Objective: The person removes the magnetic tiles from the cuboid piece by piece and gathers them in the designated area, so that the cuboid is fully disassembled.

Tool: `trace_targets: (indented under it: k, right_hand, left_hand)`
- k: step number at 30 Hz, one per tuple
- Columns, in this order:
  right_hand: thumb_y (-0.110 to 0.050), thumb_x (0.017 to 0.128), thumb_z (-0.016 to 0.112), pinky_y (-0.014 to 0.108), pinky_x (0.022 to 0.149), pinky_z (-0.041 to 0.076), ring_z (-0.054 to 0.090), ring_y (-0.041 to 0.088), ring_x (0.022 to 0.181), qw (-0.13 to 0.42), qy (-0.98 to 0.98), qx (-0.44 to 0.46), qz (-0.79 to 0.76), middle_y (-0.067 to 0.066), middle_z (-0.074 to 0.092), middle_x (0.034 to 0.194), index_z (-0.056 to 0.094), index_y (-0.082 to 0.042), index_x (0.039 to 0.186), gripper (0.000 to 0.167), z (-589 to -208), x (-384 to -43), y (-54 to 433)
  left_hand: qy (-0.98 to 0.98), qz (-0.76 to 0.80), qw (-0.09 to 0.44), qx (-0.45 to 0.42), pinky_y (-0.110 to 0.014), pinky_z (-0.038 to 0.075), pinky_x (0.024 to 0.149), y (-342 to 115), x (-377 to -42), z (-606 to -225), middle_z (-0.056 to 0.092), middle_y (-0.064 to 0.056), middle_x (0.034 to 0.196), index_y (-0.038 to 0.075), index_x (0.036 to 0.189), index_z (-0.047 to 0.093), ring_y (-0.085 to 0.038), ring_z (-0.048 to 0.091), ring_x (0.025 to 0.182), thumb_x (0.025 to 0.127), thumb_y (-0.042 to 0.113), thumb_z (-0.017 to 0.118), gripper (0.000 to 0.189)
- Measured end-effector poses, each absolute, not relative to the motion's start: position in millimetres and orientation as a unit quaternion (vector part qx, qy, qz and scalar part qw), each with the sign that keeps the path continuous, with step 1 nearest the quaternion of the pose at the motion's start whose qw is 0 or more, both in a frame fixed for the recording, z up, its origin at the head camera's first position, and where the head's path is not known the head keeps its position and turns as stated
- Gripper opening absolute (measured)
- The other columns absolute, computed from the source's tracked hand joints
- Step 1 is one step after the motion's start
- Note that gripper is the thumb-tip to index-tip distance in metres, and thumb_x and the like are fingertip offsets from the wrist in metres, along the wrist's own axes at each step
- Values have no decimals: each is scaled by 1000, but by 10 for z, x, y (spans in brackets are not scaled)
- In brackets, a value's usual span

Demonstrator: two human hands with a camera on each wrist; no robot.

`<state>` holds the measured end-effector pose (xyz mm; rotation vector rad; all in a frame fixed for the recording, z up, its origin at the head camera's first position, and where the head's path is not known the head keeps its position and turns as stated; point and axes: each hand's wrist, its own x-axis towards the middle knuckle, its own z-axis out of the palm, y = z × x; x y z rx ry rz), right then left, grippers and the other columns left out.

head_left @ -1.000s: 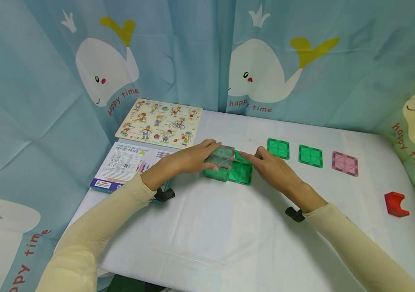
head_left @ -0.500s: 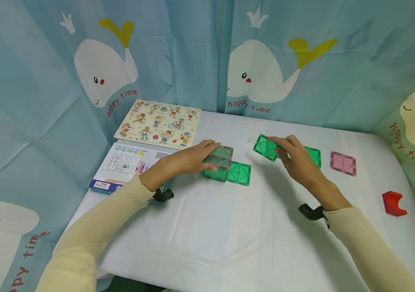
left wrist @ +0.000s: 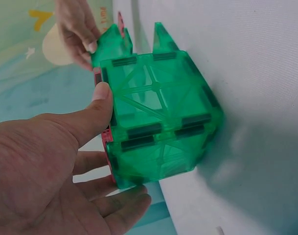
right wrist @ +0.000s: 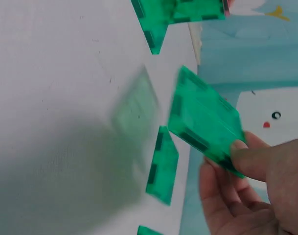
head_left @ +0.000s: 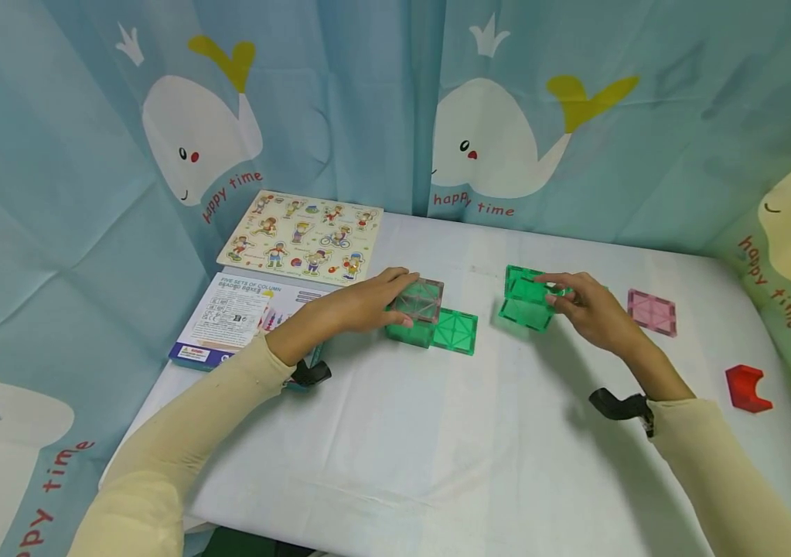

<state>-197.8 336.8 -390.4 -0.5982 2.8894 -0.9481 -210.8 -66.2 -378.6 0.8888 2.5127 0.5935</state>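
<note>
My left hand point(head_left: 370, 302) grips a cube of magnetic tiles by its top and side. Its top tile point(head_left: 425, 300) is pink, and its side tiles point(left wrist: 158, 93) are clear green. A flat green tile point(head_left: 455, 331) lies against the cube's right side. Farther right, my right hand point(head_left: 593, 309) pinches a green square magnetic tile point(right wrist: 207, 117) between thumb and fingers, tilted and held above the table. Another green tile point(right wrist: 163, 166) lies on the table close to it. A further green tile is mostly hidden behind the right hand in the head view.
A pink tile point(head_left: 652, 312) lies right of the right hand, with a red notched block point(head_left: 748, 388) near the right edge. At the left are a picture puzzle board point(head_left: 305, 236) and a boxed set point(head_left: 231, 317). A patterned curtain point(head_left: 339, 116) stands behind the white table point(head_left: 395, 433).
My right hand has moved right, away from the cube, carrying a green tile, and now holds it tilted by the tiles on the table. The left hand stays on the cube.
</note>
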Motion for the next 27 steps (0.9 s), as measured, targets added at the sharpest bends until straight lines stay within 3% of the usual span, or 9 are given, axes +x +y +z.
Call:
trace_targets:
  k: [5, 8, 11, 15, 19, 22, 23, 26, 27]
  right_hand:
    - [-9, 110, 57, 21, 82, 49, 69, 23, 97, 92, 918, -194, -333, 27, 56, 139, 56, -3, 150, 41, -3962, -2025, 3508]
    - [-12, 111, 57, 15, 86, 49, 69, 14, 102, 118, 909, -184, -354, 24, 52, 148, 56, -1, 149, 40, -3982, -2014, 3641]
    - [-13, 111, 58, 10, 87, 49, 67, 5, 103, 131, 902, -167, -377, 15, 54, 146, 56, 1, 146, 38, -3998, -1992, 3834]
    - [-12, 109, 59, 8, 85, 50, 65, -3, 100, 128, 899, -144, -395, -1, 58, 131, 58, -1, 142, 35, -4010, -1946, 4162]
    - [-7, 110, 56, 8, 85, 51, 60, -11, 105, 132, 897, -138, -399, -9, 47, 149, 60, -3, 141, 32, -4015, -1859, 4554]
    - [-8, 112, 53, 8, 83, 50, 55, -16, 106, 158, 897, -114, -397, -17, 43, 148, 59, -8, 142, 31, -4023, -1793, 4849]
    - [-9, 112, 52, 8, 82, 51, 56, -16, 105, 164, 900, -101, -392, -21, 45, 139, 60, -8, 142, 31, -4029, -1773, 4941]
    - [-16, 114, 50, 9, 78, 50, 51, -19, 97, 196, 913, -54, -354, 6, 50, 143, 57, -8, 146, 34, -4027, -1724, 5178]
    - [-19, 114, 49, 15, 81, 55, 56, -13, 100, 207, 917, -38, -338, 19, 48, 147, 56, -6, 148, 36, -4019, -1711, 5241]
  left_hand:
    - [900, 215, 207, 318, -45, 35, 124, -667, -2102, -3781, 17, -10, 174, 15, 171, 17, -28, 31, 157, 107, 41, 62, 83]
    - [900, 215, 208, 318, -45, 35, 124, -668, -2100, -3776, 16, -10, 174, 15, 171, 16, -28, 31, 157, 107, 42, 62, 83]
    - [900, 214, 207, 319, -45, 35, 124, -671, -2101, -3777, 16, -10, 174, 16, 171, 16, -28, 31, 157, 107, 42, 61, 83]
    - [899, 214, 205, 321, -45, 36, 123, -672, -2106, -3779, 17, -11, 174, 15, 171, 17, -28, 32, 157, 107, 42, 62, 83]
    - [899, 215, 204, 324, -45, 36, 123, -667, -2110, -3780, 17, -12, 174, 14, 171, 17, -29, 33, 156, 107, 41, 62, 82]
    - [898, 215, 205, 325, -46, 35, 123, -666, -2112, -3786, 17, -13, 174, 12, 170, 17, -30, 32, 157, 107, 40, 62, 82]
    - [898, 215, 205, 325, -46, 35, 124, -666, -2113, -3789, 17, -13, 174, 11, 170, 17, -30, 32, 157, 107, 40, 62, 83]
    - [897, 216, 206, 326, -46, 35, 124, -665, -2116, -3799, 17, -14, 174, 10, 170, 17, -30, 31, 157, 107, 40, 62, 83]
    - [897, 216, 206, 326, -45, 35, 124, -663, -2119, -3803, 16, -14, 174, 10, 170, 17, -30, 31, 158, 107, 40, 62, 83]
